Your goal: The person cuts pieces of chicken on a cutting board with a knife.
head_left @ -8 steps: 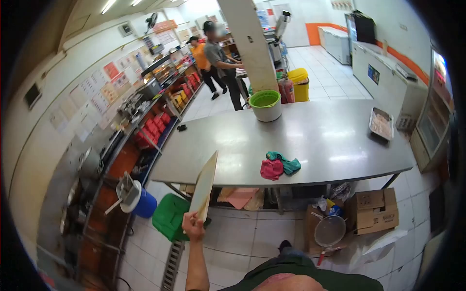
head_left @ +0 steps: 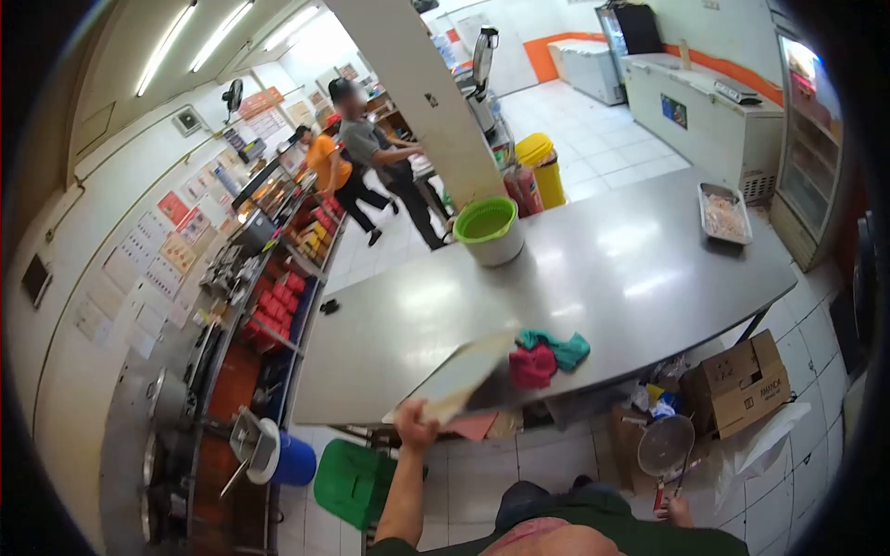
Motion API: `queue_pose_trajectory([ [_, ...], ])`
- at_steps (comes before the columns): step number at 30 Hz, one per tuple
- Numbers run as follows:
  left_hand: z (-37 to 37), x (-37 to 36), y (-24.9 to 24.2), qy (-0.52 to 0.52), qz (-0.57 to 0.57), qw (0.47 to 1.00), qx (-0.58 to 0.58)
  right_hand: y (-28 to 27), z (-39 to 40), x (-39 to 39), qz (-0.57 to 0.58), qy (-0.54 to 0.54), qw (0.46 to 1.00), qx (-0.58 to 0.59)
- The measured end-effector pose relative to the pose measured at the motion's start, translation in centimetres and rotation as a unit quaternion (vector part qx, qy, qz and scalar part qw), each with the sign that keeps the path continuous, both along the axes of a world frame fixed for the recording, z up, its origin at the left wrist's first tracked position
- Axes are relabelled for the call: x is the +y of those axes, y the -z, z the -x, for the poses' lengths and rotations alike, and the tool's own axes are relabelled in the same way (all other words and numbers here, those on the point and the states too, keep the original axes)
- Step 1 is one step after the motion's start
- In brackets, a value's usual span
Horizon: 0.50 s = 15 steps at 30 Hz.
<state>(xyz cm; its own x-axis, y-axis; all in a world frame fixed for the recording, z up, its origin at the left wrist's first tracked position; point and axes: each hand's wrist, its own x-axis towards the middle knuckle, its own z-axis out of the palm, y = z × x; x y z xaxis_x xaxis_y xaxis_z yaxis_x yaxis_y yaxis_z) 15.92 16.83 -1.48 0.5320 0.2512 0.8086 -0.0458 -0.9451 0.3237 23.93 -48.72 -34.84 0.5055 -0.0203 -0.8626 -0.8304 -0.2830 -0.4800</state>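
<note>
My left hand point(head_left: 417, 424) is closed round the near end of a thin, cream-coloured flat board point(head_left: 459, 375). The board, blurred by motion, tilts over the front edge of the steel table point(head_left: 603, 269). Its far end reaches close to a red cloth point(head_left: 533, 366) and a teal cloth point(head_left: 567, 349) lying on the table. Low on the right, my right hand point(head_left: 680, 511) is closed beside the red handle of a round strainer point(head_left: 666, 445). A thin dark strip rises from these fingers; I cannot tell what it is.
On the table stand a white tub with a green basket point(head_left: 487, 222) and a metal tray of pale food point(head_left: 723, 215). Below are a green bin point(head_left: 357, 482), a blue bucket point(head_left: 295, 461) and a cardboard box point(head_left: 742, 385). Two people point(head_left: 371, 148) stand beyond the pillar.
The board has swung from nearly upright to a lower slant over the table, its far end moving right towards the cloths. My right hand has come into view. The camera view has turned.
</note>
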Motion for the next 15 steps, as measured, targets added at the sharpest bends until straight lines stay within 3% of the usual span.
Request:
queue_pose_trajectory([
  [3, -3.7, 1.5, -0.9, 0.152, 0.015, 0.985, 0.076, -5.6, -0.7, 6.8, 0.018, 0.033, 0.997, -0.063],
  [6, -6.2, 5.0, -0.9, 0.25, -0.029, 0.952, 0.172, -4.9, 2.9, 8.4, 0.021, 0.112, 0.99, -0.08],
  [7, -6.0, 6.7, -0.5, 0.256, -0.026, 0.951, 0.173, -5.1, 4.2, 9.2, 0.01, 0.162, 0.981, -0.107],
  [9, -6.6, 10.8, 0.4, 0.303, -0.033, 0.904, 0.3, -5.7, 8.8, 10.8, 0.046, 0.221, 0.97, -0.091],
  [12, -6.9, 18.1, 5.6, 0.322, -0.075, 0.863, 0.383, -5.4, 17.5, 13.2, 0.064, 0.305, 0.948, -0.059],
  [14, -7.1, 20.8, 7.6, 0.244, -0.072, 0.858, 0.446, -1.9, 26.5, 14.4, 0.045, 0.339, 0.939, -0.036],
  [15, -7.7, 21.5, 8.1, 0.266, -0.069, 0.87, 0.409, 0.2, 30.1, 14.8, 0.051, 0.362, 0.931, -0.027],
])
